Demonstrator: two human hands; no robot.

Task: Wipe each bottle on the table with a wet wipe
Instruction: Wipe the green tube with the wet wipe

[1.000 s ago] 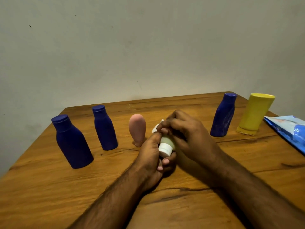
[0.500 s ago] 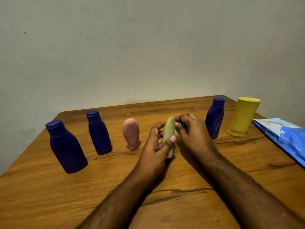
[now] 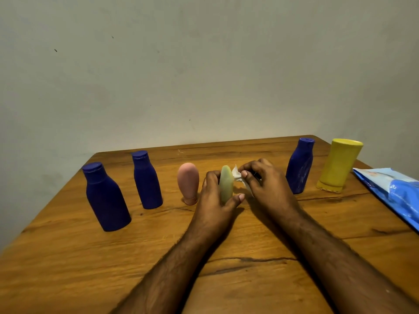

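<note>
On the wooden table [image 3: 68, 257] by a pale wall [image 3: 204, 75], left hand [image 3: 213, 200] grips the green bottle [image 3: 226, 186], right hand [image 3: 265, 184] pinches the wipe [image 3: 237, 175].

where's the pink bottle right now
In the head view the pink bottle stands cap-down on the table, left of centre, between a blue bottle and the left hand.

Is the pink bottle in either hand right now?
No, the pink bottle stands alone on the table; the left hand holds the green bottle.
</note>
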